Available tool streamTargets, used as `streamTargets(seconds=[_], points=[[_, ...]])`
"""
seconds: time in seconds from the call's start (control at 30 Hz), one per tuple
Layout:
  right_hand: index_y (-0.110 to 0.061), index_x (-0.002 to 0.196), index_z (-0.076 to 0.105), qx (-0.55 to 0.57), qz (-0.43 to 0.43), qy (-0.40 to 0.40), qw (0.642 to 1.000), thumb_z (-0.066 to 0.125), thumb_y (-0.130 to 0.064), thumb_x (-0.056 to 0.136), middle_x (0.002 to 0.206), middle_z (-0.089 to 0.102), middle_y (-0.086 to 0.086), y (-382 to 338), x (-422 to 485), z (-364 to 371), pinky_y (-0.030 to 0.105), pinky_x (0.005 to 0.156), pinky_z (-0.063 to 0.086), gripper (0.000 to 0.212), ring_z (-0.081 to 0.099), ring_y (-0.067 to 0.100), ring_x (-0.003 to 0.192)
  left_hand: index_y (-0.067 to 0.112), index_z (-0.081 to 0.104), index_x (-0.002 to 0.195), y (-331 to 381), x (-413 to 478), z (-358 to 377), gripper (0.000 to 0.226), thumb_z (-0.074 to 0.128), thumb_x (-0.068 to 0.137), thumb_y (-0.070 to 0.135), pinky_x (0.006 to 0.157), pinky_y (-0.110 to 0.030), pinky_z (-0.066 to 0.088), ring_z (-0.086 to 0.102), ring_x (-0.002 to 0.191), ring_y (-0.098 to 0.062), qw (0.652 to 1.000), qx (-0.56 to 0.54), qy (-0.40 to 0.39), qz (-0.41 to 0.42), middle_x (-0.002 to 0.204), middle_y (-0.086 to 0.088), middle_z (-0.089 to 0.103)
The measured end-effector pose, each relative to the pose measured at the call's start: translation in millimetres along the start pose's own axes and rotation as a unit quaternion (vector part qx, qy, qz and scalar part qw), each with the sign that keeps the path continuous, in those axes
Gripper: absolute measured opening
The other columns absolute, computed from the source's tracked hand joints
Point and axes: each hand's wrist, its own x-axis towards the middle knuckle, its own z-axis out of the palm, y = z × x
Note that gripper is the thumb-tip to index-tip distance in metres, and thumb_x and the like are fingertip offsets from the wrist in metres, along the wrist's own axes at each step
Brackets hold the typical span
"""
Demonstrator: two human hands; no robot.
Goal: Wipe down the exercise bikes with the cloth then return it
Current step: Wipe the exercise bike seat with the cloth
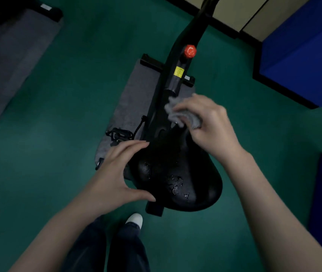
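Observation:
A black exercise bike (177, 75) stands below me, seen from above, with a red knob (190, 51) and a yellow label on its frame. Its wide black saddle (177, 173) has water droplets on the rear half. My right hand (209, 124) is shut on a crumpled grey cloth (177, 112), pressed at the saddle's nose. My left hand (117, 173) is spread open against the saddle's left edge, fingers apart, holding nothing.
The bike rests on a grey mat (134, 99) on green floor; a black pedal (120, 134) sticks out left. Another grey mat (13, 61) lies far left. Blue pads (303, 55) stand at the right wall. My white shoe (135, 219) is near the bike's rear base.

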Motion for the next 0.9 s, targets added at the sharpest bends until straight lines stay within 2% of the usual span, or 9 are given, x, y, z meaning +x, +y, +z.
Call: streamTargets(seconds=[0.1, 0.17, 0.33, 0.43, 0.53, 0.63, 0.7, 0.83, 0.9], points=[[-0.006, 0.096, 0.072, -0.027, -0.077, -0.111, 0.99, 0.067, 0.012, 0.072, 0.092, 0.071, 0.008, -9.0, -10.5, -0.9, 0.036, 0.097, 0.042, 0.03, 0.065, 0.027, 0.092, 0.054, 0.035, 0.133, -0.2, -1.7, 0.5, 0.101, 0.074, 0.041, 0.074, 0.104, -0.019, 0.025, 0.023, 0.131, 0.009, 1.0, -0.006, -0.001, -0.005, 0.134, 0.04, 0.029], [-0.007, 0.1, 0.071, -0.059, -0.071, -0.151, 0.984, 0.066, 0.011, 0.072, 0.095, 0.071, 0.009, -9.6, -0.9, -4.4, 0.036, 0.099, 0.041, 0.034, 0.064, 0.028, 0.094, 0.05, 0.035, 0.135, -0.6, -3.3, 1.3, 0.103, 0.075, 0.043, 0.074, 0.104, -0.014, 0.021, 0.021, 0.131, 0.011, 1.0, -0.014, -0.003, -0.005, 0.135, 0.039, 0.028], [-0.012, 0.105, 0.067, -0.177, 0.018, -0.129, 0.976, 0.056, 0.001, 0.073, 0.096, 0.066, 0.012, -11.0, 30.8, 2.7, 0.037, 0.079, 0.044, 0.037, 0.059, 0.034, 0.096, 0.053, 0.03, 0.134, -3.3, -7.5, 4.6, 0.105, 0.072, 0.04, 0.073, 0.102, -0.002, 0.014, 0.018, 0.131, 0.013, 0.999, -0.042, 0.012, -0.014, 0.134, 0.044, 0.023], [-0.013, 0.104, 0.068, -0.151, 0.001, -0.129, 0.98, 0.057, 0.003, 0.069, 0.096, 0.067, 0.01, -26.7, 10.0, 13.1, 0.035, 0.077, 0.046, 0.039, 0.061, 0.034, 0.096, 0.054, 0.025, 0.133, -5.7, -11.3, 9.2, 0.105, 0.072, 0.041, 0.072, 0.105, -0.004, 0.013, 0.018, 0.133, 0.011, 0.997, -0.068, 0.021, -0.025, 0.132, 0.046, 0.02], [-0.012, 0.101, 0.07, -0.002, 0.0, -0.078, 0.997, 0.062, 0.007, 0.078, 0.101, 0.069, 0.003, -48.7, -27.4, 23.6, 0.037, 0.085, 0.051, 0.031, 0.064, 0.021, 0.1, 0.049, 0.021, 0.138, -8.0, -14.9, 14.9, 0.112, 0.075, 0.041, 0.068, 0.105, -0.005, 0.013, 0.017, 0.134, 0.01, 0.995, -0.086, 0.027, -0.032, 0.134, 0.044, 0.017], [-0.007, 0.099, 0.071, 0.108, 0.02, -0.011, 0.994, 0.066, 0.004, 0.085, 0.104, 0.069, 0.003, -49.9, -57.1, 20.4, 0.022, 0.089, 0.049, 0.019, 0.064, 0.01, 0.102, 0.048, 0.02, 0.14, -9.1, -16.2, 19.0, 0.115, 0.076, 0.042, 0.066, 0.102, 0.0, 0.012, 0.013, 0.134, 0.013, 0.994, -0.098, 0.029, -0.034, 0.136, 0.044, 0.015], [-0.007, 0.099, 0.071, 0.093, 0.041, 0.032, 0.994, 0.067, 0.003, 0.085, 0.104, 0.069, 0.005, -41.7, -68.4, 14.3, 0.018, 0.091, 0.046, 0.017, 0.063, 0.01, 0.104, 0.051, 0.02, 0.139, -9.0, -16.4, 19.8, 0.114, 0.076, 0.042, 0.066, 0.1, 0.001, 0.012, 0.013, 0.133, 0.014, 0.993, -0.105, 0.032, -0.036, 0.135, 0.045, 0.017], [-0.007, 0.097, 0.072, 0.064, 0.12, 0.129, 0.982, 0.066, 0.007, 0.082, 0.102, 0.069, 0.005, -45.1, -80.3, 18.7, 0.016, 0.095, 0.043, 0.021, 0.063, 0.015, 0.104, 0.045, 0.024, 0.142, -10.3, -16.0, 20.9, 0.116, 0.075, 0.041, 0.067, 0.104, -0.009, 0.015, 0.018, 0.135, 0.005, 0.993, -0.106, 0.04, -0.039, 0.141, 0.03, 0.025], [-0.009, 0.097, 0.072, 0.086, 0.121, 0.135, 0.98, 0.066, 0.006, 0.082, 0.102, 0.068, -0.001, -61.4, -88.9, 29.4, 0.015, 0.094, 0.043, 0.022, 0.062, 0.009, 0.104, 0.044, 0.026, 0.141, -9.6, -15.6, 21.4, 0.115, 0.074, 0.039, 0.067, 0.101, -0.002, 0.014, 0.02, 0.134, 0.005, 0.994, -0.096, 0.048, -0.037, 0.137, 0.034, 0.026]])
